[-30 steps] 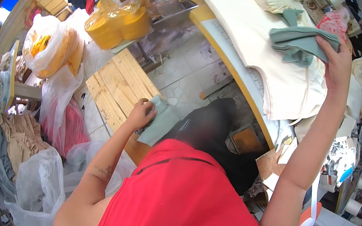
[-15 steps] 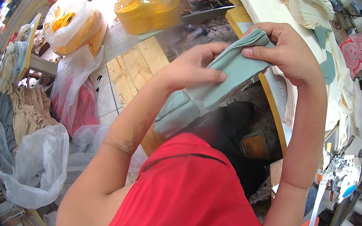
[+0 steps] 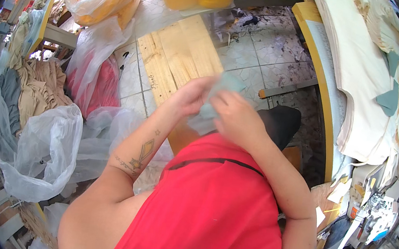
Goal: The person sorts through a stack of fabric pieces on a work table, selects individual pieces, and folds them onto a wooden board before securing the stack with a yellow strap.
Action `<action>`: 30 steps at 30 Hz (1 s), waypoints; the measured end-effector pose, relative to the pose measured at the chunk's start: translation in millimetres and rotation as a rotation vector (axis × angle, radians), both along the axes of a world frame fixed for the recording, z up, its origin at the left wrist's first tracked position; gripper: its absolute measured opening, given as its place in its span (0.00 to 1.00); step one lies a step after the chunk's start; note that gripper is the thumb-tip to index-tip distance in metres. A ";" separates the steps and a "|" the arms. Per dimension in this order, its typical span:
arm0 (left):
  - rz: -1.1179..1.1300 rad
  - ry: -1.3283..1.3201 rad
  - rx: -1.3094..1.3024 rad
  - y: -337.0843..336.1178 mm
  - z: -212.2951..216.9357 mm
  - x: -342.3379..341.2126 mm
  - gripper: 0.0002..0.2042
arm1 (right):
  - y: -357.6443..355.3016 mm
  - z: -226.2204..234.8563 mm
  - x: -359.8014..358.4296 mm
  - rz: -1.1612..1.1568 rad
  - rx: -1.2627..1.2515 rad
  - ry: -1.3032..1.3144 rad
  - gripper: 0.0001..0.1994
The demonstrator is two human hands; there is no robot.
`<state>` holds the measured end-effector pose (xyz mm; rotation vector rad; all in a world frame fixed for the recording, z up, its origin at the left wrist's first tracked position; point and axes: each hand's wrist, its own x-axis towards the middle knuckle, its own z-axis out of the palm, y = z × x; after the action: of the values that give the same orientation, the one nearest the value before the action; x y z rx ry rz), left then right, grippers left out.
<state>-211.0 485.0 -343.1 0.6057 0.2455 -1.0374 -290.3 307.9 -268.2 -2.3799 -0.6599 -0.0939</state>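
A long work table [image 3: 329, 111] with a yellow edge runs down the right side, stacked with cream fabric [image 3: 366, 81]. On the tiled floor to the left lies a wooden pallet [image 3: 177, 61], with clear plastic bags [image 3: 50, 150] of cloth beside it (one holds yellow material). In front of the person's red shirt [image 3: 212, 217], the left hand [image 3: 190, 95] and right hand [image 3: 233, 119] meet, both closed on a small pale green fabric piece [image 3: 215, 104] bunched between them, above the pallet.
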 end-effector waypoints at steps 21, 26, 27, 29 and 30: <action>-0.432 -0.643 0.889 82.4 -66.3 7.3 0.18 | -9.4 -146.8 54.6 -0.527 0.281 0.896 0.18; -0.379 -0.632 0.955 79.9 -71.5 6.2 0.15 | -9.9 -149.4 59.4 -0.517 0.053 0.643 0.22; -0.351 -0.594 0.945 82.5 -70.7 8.0 0.14 | -9.2 -144.2 59.3 -0.494 0.035 0.602 0.23; -0.302 -0.589 0.900 85.9 -62.2 14.4 0.14 | -14.1 -155.2 64.2 -0.530 0.158 0.599 0.24; -0.279 -0.587 0.877 86.5 -54.0 18.6 0.14 | -15.8 -156.3 68.0 -0.544 0.217 0.614 0.24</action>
<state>-192.3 571.6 -397.1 1.7421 0.0836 -0.9410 -222.2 292.1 -424.5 -2.1436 0.2753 0.3066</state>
